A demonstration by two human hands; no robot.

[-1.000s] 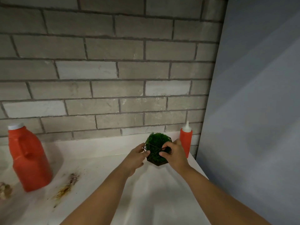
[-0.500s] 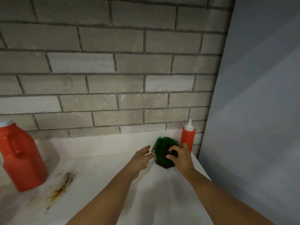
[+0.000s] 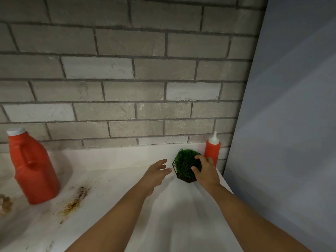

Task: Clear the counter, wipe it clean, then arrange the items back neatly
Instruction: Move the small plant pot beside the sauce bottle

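A small green moss-ball plant (image 3: 184, 165) in a dark wire frame stands on the white counter (image 3: 112, 200) near its back right corner. My right hand (image 3: 205, 170) grips the plant from its right side, thumb and fingers on the green ball. My left hand (image 3: 157, 171) hovers just left of the plant, fingers apart, touching nothing. A red squeeze bottle (image 3: 212, 149) with a white nozzle stands upright right behind the plant. A large red jug (image 3: 31, 168) with a white cap stands at the left.
A brown crumbly stain (image 3: 75, 201) streaks the counter beside the jug. Some pale brown lumps (image 3: 5, 204) lie at the far left edge. A brick wall (image 3: 127, 79) backs the counter and a grey panel (image 3: 287, 124) closes off the right side.
My left hand has let go of the plant and drawn back to the left. My right hand keeps its hold, with the plant now closer to the squeeze bottle.
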